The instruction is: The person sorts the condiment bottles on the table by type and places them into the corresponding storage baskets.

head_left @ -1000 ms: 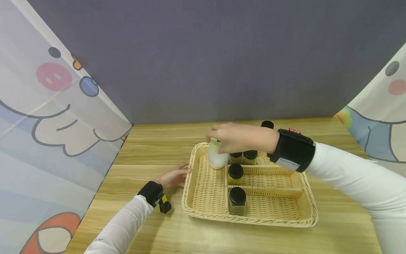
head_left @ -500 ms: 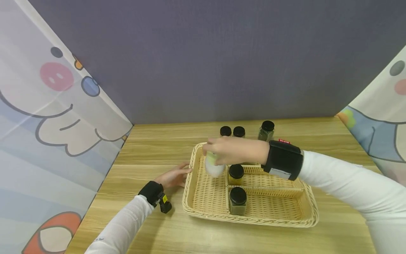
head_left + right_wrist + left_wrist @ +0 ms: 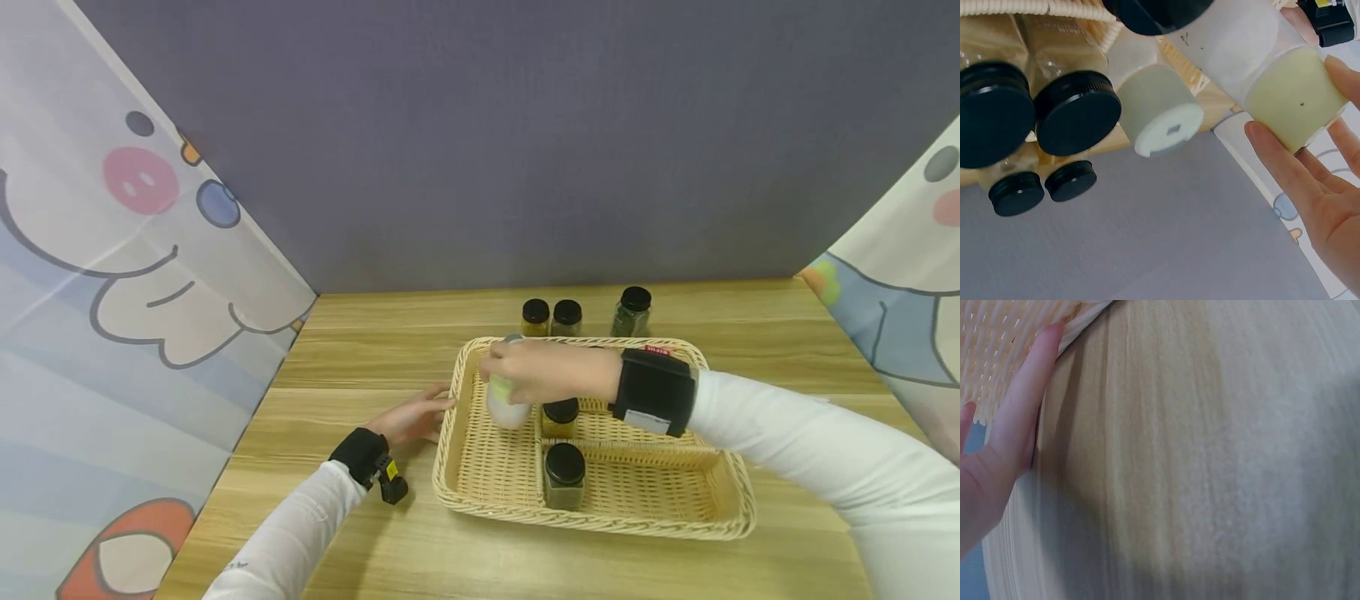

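My right hand [image 3: 551,368] grips a shaker bottle [image 3: 507,412] of white contents by its pale yellow cap [image 3: 1297,97]. The shaker is over or in the long left compartment of a wicker basket [image 3: 592,522]; whether it touches the bottom I cannot tell. Behind it stands another bottle with a pale green-white flip cap [image 3: 1160,112], mostly hidden by the hand in the head view. Black-lidded jars [image 3: 561,419] stand in the right-hand compartments, a green one [image 3: 564,475] nearest the front. My left hand [image 3: 408,418] touches the basket's left side with fairly straight fingers.
Three black-lidded jars stand on the wooden table [image 3: 375,342] behind the basket, one of them dark green [image 3: 632,312]. A grey panel [image 3: 480,150] rises at the back. Printed cloth [image 3: 150,333] hangs at the left, with more at the right.
My right hand has drawn the shaker towards the front of the left compartment. Jars behind the basket and the second bottle's cap have come into sight. The left hand stays at the rim.
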Motion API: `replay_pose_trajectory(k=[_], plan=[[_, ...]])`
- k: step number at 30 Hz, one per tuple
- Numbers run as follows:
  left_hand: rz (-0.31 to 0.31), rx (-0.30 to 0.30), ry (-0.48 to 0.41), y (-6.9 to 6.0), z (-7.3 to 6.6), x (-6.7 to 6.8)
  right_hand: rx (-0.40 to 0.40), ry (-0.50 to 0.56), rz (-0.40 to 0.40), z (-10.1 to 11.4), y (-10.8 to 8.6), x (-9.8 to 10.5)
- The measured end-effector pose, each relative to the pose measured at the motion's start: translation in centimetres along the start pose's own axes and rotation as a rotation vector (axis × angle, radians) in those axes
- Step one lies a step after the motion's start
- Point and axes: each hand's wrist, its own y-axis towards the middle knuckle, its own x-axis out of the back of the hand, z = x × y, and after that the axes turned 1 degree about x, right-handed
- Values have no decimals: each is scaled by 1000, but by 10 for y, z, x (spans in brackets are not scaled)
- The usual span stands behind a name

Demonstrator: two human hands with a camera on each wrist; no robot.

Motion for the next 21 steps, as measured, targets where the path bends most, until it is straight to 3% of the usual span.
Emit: replay_pose_trajectory(k=[3,10,15,21], plan=[[12,-17,13,0,1,2,8,-28,-2,0,2,-5],[-42,29,-7,0,0,-1,-3,-64,10,-1,4,-13],[-45,40,-31,0,-1,-1,6,-68,5,-1,4,-16],[-16,39,-30,-11,-15,-11,-7,-49,8,-1,4,-19]])
